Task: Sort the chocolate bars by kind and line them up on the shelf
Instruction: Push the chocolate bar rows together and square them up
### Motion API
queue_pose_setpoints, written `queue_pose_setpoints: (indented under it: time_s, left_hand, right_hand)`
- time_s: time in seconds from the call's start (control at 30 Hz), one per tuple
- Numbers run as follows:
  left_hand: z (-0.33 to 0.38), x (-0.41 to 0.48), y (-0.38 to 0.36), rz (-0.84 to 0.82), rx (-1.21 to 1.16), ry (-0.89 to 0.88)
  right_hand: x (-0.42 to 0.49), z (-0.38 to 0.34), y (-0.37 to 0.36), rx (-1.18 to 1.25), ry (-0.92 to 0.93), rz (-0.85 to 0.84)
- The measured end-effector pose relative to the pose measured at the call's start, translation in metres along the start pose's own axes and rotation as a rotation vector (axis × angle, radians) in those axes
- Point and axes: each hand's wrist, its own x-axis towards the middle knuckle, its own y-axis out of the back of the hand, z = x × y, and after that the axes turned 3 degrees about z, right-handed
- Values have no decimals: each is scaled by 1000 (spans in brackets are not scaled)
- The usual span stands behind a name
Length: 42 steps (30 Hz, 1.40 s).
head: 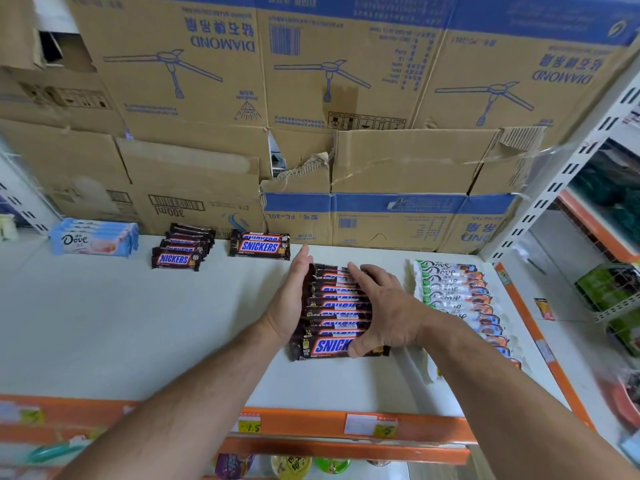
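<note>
Head view, and we are watching both hands working the Snickers row point(334, 308) on the right half of the shelf point(138, 323). The left hand point(294, 303) is standing on edge, fingers straight and together, pressing flat against the bars' left ends and gripping nothing. The right hand point(384, 313) is lying over the right ends, fingers spread and only slightly bent, thumb touching the nearest bar, pressing rather than clasping. The row is running front to back, bars overlapping like shingles, just beside the white Dove row point(457, 299) on its right. Here is what we are worrying about: those wrappers are looking slick, so squeezing too hard from both sides is risking the overlapped bars buckling up and popping out of line. The right forearm is crossing over the Dove row, so any outward sweep is threatening to scatter it and mix the kinds. At the back, the Snickers stack point(259, 245) is sitting near the left fingertips; shoving the row rearward is inviting a collision there.
</note>
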Motion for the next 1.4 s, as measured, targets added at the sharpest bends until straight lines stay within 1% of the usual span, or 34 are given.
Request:
queue_pose_setpoints:
  time_s: [0.03, 0.07, 0.1, 0.17, 0.2, 0.23, 0.33, 0.5, 0.6, 0.7, 0.73, 0.77, 0.8, 0.83, 0.9, 0.93, 1.0, 1.07, 1.2, 1.27, 1.37, 1.4]
  left_hand:
    - [-1, -3, 6, -2, 42, -25]
    - [-1, -8, 12, -21, 158, -55]
    - [-3, -14, 20, -55, 383, -99]
    - [-13, -25, 31, -127, 984, -213]
    - [-17, -31, 33, -140, 1209, -278]
    - [-19, -34, 35, -127, 1299, -308]
    - [-19, -30, 35, -59, 1305, -324]
    - [-13, -15, 31, -22, 1389, -364]
    - [1, 1, 26, -107, 1542, -392]
    - [14, 20, 14, -252, 1685, -316]
    - [16, 25, 11, -287, 1717, -277]
    - [17, 29, 9, -307, 1750, -252]
    - [18, 32, 8, -310, 1777, -248]
    - [18, 34, 8, -304, 1794, -256]
    - [17, 35, 10, -295, 1796, -276]
    - [16, 35, 10, -297, 1788, -277]
    - [16, 34, 11, -309, 1762, -251]
    - [15, 34, 10, -314, 1734, -226]
    - [14, 31, 9, -304, 1720, -238]
    - [15, 30, 9, -310, 1724, -229]
    - [17, 31, 8, -322, 1749, -241]
    - [17, 31, 7, -322, 1756, -253]
  right_hand:
    - [0, -1, 0, -7, -1, 1]
    - [0, -1, 1, -9, -2, 1]
    - [0, -1, 1, -11, -3, 3]
    - [-1, -1, 1, -24, 5, 12]
    - [-2, -2, 1, -34, 15, 16]
    - [-2, -2, 1, -44, 22, 18]
    - [-1, -3, 0, -90, 21, 7]
    - [13, -4, 10, -124, 0, 1]
    - [19, -3, 11, -151, -5, -1]
    - [19, 1, 7, -104, 5, 19]
    - [16, 3, 6, -36, 2, 26]
    - [12, 2, 5, 87, -12, 43]
    - [7, 2, 2, 275, -26, 80]
    - [1, 0, -2, 518, -44, 163]
    - [-8, -9, -8, 941, -139, 394]
    - [-10, -9, -11, 1120, -176, 467]
    - [-10, -7, -20, 1352, -230, 521]
    - [-9, -14, -24, 1460, -255, 482]
    - [-6, -22, -26, 1437, -170, 350]
    - [-3, -18, -26, 1430, -155, 325]
    - [-1, -9, -29, 1221, -230, 319]
    - [-1, -4, -31, 1164, -230, 310]
